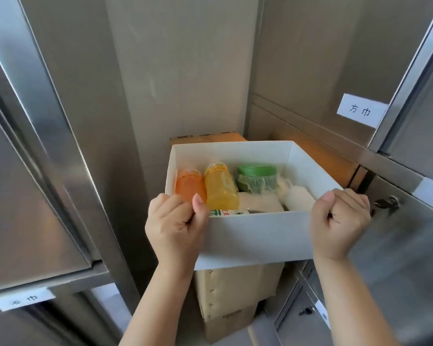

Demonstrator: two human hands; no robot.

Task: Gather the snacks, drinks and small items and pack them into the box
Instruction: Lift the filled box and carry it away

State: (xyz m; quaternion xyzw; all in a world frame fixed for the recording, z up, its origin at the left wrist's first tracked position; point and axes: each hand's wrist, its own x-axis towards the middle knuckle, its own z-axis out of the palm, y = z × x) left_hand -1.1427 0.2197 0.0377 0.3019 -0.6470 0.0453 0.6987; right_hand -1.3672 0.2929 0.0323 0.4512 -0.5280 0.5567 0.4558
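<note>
At nine o'clock on the white box (pixel 258 236), our left hand (pixel 176 221) is gripping the near corner, fingers curling round the outside and the thumb hooking over the rim. We are holding the box open side up between steel cabinets (pixel 35 146), over a stack of cardboard cartons (pixel 235 290); whether its base is touching them we cannot tell. Moving rightward inside, an orange bottle (pixel 189 187) and a yellow bottle (pixel 221 188) are lying side by side, long axes running six to twelve o'clock, caps pointing to twelve. Next a green-lidded jar (pixel 256 178) is sitting in clear wrap, then pale packets (pixel 298 198). At three o'clock our right hand (pixel 340 221) is clenching the other near corner. We are judging the load as fairly heavy for thin card. The walls are likely flexing and the smooth bottles are liable to roll, so the corners or the underside are looking like the safest hold.
</note>
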